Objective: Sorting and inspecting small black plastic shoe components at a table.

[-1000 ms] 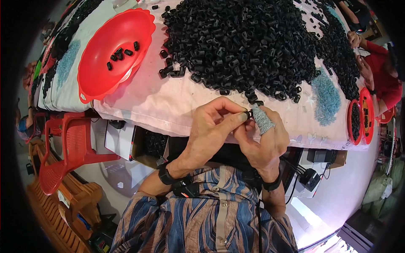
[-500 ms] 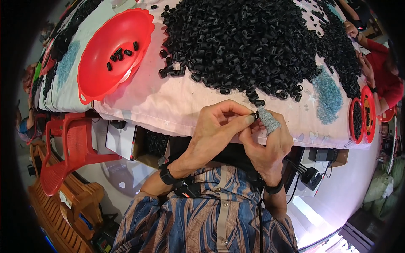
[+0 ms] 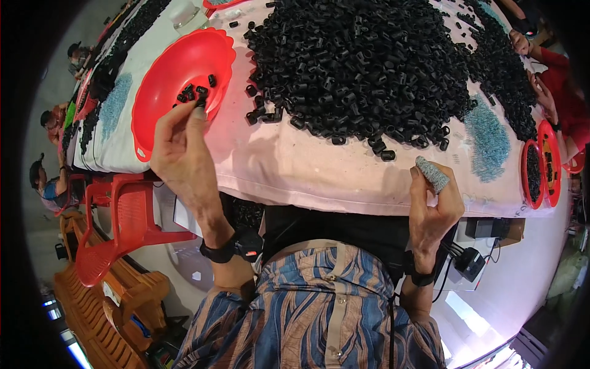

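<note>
My left hand (image 3: 187, 147) reaches over the near rim of a red scalloped plastic dish (image 3: 153, 77). Its thumb and forefinger pinch a small black plastic barrel-shaped piece (image 3: 200, 102). Several similar black pieces (image 3: 188, 92) lie in the dish. Over the table's front edge, my right hand (image 3: 435, 212) is curled, its thumb against a grey, speckled, finger-shaped roll (image 3: 432, 174). Whether that roll is held or wrapped round the forefinger, I cannot tell. Beyond both hands rises a large heap of black plastic pieces (image 3: 356, 67) on the pale pink tablecloth (image 3: 295, 175).
A blue-grey patch of fine small parts (image 3: 487, 141) lies right of the heap, another patch (image 3: 115, 104) far left. Red dishes (image 3: 549, 163) stand at the right edge, near a person in a red sleeve (image 3: 562, 92). A red chair (image 3: 132, 212) and wooden bench (image 3: 110, 289) stand left.
My left hand has moved away from the right hand, left and forward to the red dish, carrying a black piece. My right hand has shifted slightly right, with the grey roll still there.
</note>
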Tool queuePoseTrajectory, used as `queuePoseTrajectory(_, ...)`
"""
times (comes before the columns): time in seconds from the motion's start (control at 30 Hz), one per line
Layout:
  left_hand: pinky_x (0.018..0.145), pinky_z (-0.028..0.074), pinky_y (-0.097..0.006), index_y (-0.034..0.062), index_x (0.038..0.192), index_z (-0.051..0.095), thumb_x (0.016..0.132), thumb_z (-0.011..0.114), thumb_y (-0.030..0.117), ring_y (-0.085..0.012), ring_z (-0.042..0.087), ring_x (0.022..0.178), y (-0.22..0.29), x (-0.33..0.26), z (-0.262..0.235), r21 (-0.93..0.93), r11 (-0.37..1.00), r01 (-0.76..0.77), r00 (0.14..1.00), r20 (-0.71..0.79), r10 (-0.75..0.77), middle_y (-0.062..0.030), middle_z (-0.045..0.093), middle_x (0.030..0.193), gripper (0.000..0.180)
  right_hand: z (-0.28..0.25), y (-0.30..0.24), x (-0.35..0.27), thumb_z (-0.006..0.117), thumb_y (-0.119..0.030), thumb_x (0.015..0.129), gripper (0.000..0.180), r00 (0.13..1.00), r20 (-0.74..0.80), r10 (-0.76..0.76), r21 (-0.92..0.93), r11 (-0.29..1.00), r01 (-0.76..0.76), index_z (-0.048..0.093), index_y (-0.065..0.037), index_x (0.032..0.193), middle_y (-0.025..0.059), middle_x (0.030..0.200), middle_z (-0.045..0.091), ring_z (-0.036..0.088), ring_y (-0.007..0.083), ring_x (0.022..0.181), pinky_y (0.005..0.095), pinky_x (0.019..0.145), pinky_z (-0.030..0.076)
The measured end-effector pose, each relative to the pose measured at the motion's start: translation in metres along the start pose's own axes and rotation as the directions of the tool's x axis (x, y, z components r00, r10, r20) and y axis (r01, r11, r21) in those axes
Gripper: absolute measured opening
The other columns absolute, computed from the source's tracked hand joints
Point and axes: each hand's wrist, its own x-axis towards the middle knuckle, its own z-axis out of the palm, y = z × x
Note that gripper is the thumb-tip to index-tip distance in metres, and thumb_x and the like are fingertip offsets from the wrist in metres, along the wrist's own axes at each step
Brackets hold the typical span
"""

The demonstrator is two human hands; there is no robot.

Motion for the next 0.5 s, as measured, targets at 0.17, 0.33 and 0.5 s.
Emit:
queuePoseTrajectory(0.17, 0.079, 0.052, -0.026, -0.0015, 0.1, 0.069, 0.088, 0.067, 0.004, -0.0122, 0.063, 0.085, -0.019, 0.02, -0.005, 0.365, 0.915, -0.169, 0.977, -0.058, 0.204, -0.0059, 0.068, 0.091, 0.013, 0.004, 0.003, -0.001, 0.07, 0.008, 0.078, 0.014, 0.999, 0.002, -0.051, 0.01, 0.999, 0.051, 0.068, 0.006, 0.091, 0.0124, 0.085, 0.065, 0.062, 0.0182, 0.064, 0.0265, 0.052, 0.048)
queuePoseTrajectory(0.33, 0.069, 0.049, -0.024, -0.0004, 0.09, 0.068, 0.081, 0.068, -0.001, -0.0138, 0.062, 0.074, 0.006, -0.018, 0.012, 0.039, 0.986, -0.164, 0.942, 0.301, 0.145, -0.0065, 0.066, 0.083, 0.009, 0.007, 0.006, 0.0, 0.07, 0.009, 0.078, 0.013, 0.998, 0.016, -0.062, -0.007, 0.998, 0.062, 0.068, 0.007, 0.091, 0.0122, 0.084, 0.065, 0.061, 0.0172, 0.062, 0.026, 0.051, 0.047)
queuePoseTrajectory(0.5, 0.071, 0.051, -0.031, -0.001, 0.092, 0.066, 0.076, 0.07, -0.002, -0.0219, 0.064, 0.08, 0.017, -0.073, 0.059, -0.017, 0.98, -0.2, 0.704, 0.693, 0.155, -0.0088, 0.063, 0.088, 0.017, 0.003, 0.002, 0.0, 0.069, 0.008, 0.078, 0.014, 1.0, 0.017, -0.006, -0.021, 1.0, 0.006, 0.068, 0.006, 0.092, 0.0117, 0.085, 0.065, 0.06, 0.0156, 0.062, 0.0261, 0.052, 0.046)
